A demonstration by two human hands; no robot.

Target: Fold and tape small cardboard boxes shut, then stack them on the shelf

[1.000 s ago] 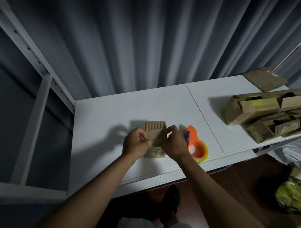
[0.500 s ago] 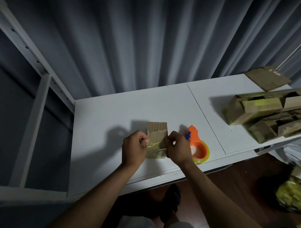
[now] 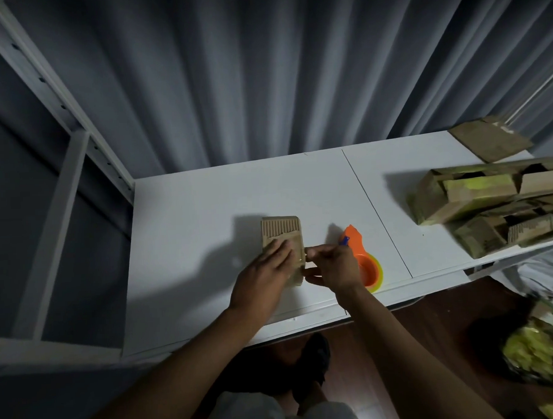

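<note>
A small brown cardboard box [image 3: 279, 232] lies on the white shelf board [image 3: 191, 218], its corrugated end facing away from me. My left hand [image 3: 263, 280] lies flat on the box's top with straight fingers pressing down. My right hand [image 3: 332, 265] is at the box's right edge, fingers curled, thumb and fingertips pinching that side. An orange tape dispenser [image 3: 370, 270] with a yellow-green roll sits just right of the box, partly hidden behind my right hand.
A pile of cardboard boxes [image 3: 475, 199] with yellowish tape fills the board's right end, and a flat cardboard piece [image 3: 490, 139] lies behind it. A white shelf upright [image 3: 50, 92] stands at left. Grey curtain behind. A bag [image 3: 537, 353] lies on the floor at right.
My left hand left its pinch at the box's left side and now lies flat across the top. My right hand stays at the right edge. The box has shifted slightly.
</note>
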